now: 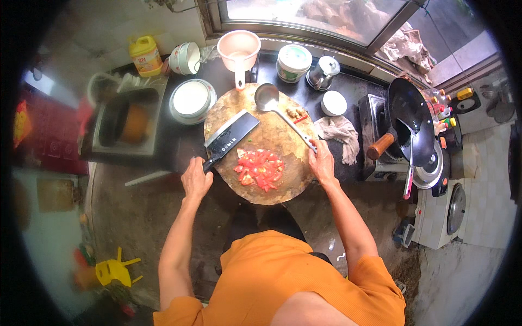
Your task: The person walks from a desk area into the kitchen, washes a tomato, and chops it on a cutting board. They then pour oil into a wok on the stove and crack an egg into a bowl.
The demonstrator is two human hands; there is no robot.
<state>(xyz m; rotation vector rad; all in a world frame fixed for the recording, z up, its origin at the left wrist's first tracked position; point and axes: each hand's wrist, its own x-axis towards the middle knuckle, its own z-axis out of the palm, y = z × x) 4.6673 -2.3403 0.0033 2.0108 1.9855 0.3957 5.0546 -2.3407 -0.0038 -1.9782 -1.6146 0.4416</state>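
A round wooden chopping board (228, 102) lies in front of me on the dark counter. My left hand (196, 178) grips the black handle of a cleaver (233, 133), whose broad dark blade lies over the board's left side. In my right hand (323, 161) is the handle end of a metal ladle (267, 98), its bowl over the far part of the board. Chopped tomato (259, 168) forms a loose heap on the near half. Beside the ladle's handle are pieces of what looks like ginger (295, 112) and a red chili (301, 119).
Behind the board stand a pink plastic dipper (239, 49), a lidded white tub (293, 62) and a metal pot (324, 72). A white bowl (334, 103) and a cloth (340, 136) lie right of it. Farther right, a wok (408, 106) tilts over the stove (372, 122). A sink (157, 122) is left.
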